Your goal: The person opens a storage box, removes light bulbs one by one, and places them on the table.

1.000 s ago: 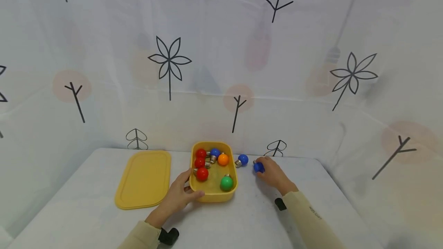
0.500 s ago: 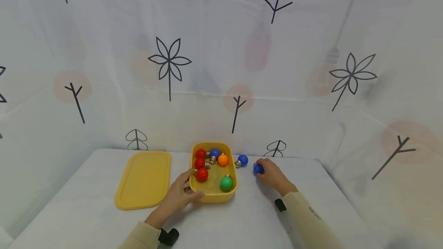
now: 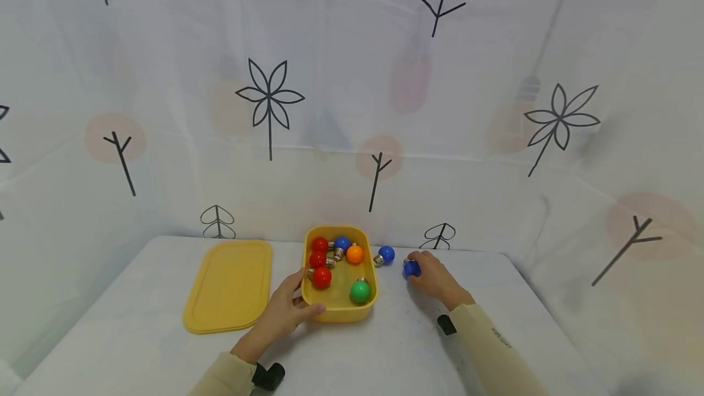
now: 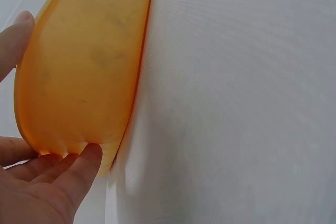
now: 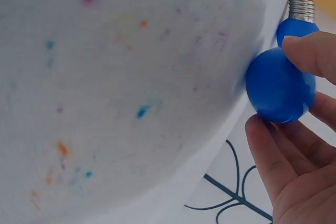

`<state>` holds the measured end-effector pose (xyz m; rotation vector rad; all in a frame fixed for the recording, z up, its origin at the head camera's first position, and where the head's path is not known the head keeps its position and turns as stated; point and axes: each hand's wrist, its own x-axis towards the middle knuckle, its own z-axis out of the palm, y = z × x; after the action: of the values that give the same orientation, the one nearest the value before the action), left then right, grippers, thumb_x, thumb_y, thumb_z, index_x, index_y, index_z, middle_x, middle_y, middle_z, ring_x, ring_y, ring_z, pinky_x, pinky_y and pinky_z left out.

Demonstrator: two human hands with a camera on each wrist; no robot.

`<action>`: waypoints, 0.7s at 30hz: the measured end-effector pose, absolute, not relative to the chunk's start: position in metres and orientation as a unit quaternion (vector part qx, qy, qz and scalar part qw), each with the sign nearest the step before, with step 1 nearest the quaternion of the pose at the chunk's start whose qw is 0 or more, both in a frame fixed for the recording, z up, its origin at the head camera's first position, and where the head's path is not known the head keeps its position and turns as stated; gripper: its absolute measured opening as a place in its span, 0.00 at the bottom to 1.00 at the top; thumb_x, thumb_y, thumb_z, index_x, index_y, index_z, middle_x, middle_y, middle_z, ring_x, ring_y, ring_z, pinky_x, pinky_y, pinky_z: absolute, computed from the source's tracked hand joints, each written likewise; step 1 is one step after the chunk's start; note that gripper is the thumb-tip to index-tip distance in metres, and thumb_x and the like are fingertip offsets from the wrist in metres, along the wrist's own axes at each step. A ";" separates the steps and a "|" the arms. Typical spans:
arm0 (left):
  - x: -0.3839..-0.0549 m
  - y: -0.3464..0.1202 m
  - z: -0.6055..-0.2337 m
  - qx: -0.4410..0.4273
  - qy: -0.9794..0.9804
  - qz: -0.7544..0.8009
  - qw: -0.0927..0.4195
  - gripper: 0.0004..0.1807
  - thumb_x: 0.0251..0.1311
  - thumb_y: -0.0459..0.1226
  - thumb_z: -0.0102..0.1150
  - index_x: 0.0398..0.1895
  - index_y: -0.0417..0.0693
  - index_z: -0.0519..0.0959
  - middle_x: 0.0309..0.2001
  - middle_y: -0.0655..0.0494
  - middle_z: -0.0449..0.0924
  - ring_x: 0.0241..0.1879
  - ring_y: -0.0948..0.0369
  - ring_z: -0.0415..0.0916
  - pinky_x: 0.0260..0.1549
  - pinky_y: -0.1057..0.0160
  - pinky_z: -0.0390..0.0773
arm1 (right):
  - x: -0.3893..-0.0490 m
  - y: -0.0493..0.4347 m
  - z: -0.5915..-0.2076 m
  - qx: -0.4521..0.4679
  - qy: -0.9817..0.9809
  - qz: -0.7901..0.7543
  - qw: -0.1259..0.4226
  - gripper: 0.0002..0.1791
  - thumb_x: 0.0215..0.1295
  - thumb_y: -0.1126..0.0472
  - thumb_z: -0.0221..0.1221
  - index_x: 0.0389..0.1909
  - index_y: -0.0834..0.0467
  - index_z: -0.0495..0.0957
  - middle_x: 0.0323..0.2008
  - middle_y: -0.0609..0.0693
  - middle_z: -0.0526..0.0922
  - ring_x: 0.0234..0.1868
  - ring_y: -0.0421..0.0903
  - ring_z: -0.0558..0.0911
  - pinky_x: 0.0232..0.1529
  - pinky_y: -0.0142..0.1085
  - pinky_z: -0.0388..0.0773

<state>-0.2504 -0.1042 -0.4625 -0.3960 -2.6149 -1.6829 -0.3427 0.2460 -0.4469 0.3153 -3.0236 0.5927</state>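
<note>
Along the far edge of the white desk (image 3: 385, 359) hangs a pale curtain (image 3: 341, 102), printed with black flower outlines (image 3: 269, 96), leaves and thin twigs (image 3: 124, 168), some set over faint pink discs (image 3: 96, 140). Its cloth runs down both sides too, past the desk's left and right edges. Close up by the right wrist, specks (image 5: 142, 111) of blue, orange and pink stain the desk top.

By the middle of that far edge sits a yellow box (image 3: 338, 315), holding three red bulbs (image 3: 321, 278) along its left wall, one blue and one orange bulb (image 3: 354, 254) at its far end, and a green bulb (image 3: 360, 291) near its near right corner. Towards the desk's far left corner, a yellow lid (image 3: 228, 286) lies flat.

The person's left hand (image 3: 282, 313) grips the box's near left corner, thumb on the near wall, fingers bent against the left. To the right, near the far edge, the right hand (image 3: 434, 278) pinches a blue bulb (image 5: 281, 85) between thumb and fingertips; I cannot tell whether it touches the desk. Between that hand and the box lies a loose blue bulb (image 3: 387, 254).
</note>
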 end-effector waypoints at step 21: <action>-0.249 -0.103 -0.461 -0.123 -0.834 -0.537 0.000 0.54 0.49 0.49 0.72 0.73 0.38 0.52 0.70 0.40 0.55 0.68 0.46 0.58 0.59 0.51 0.71 | -0.341 0.200 -0.414 0.162 -0.964 0.207 0.047 0.25 0.59 0.57 0.65 0.57 0.59 0.74 0.56 0.56 0.73 0.55 0.53 0.74 0.60 0.51 0.72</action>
<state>-0.2495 -0.1033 -0.4615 -0.3859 -2.6204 -1.6877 -0.3414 0.1997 -0.4136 0.4943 -2.9402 0.6318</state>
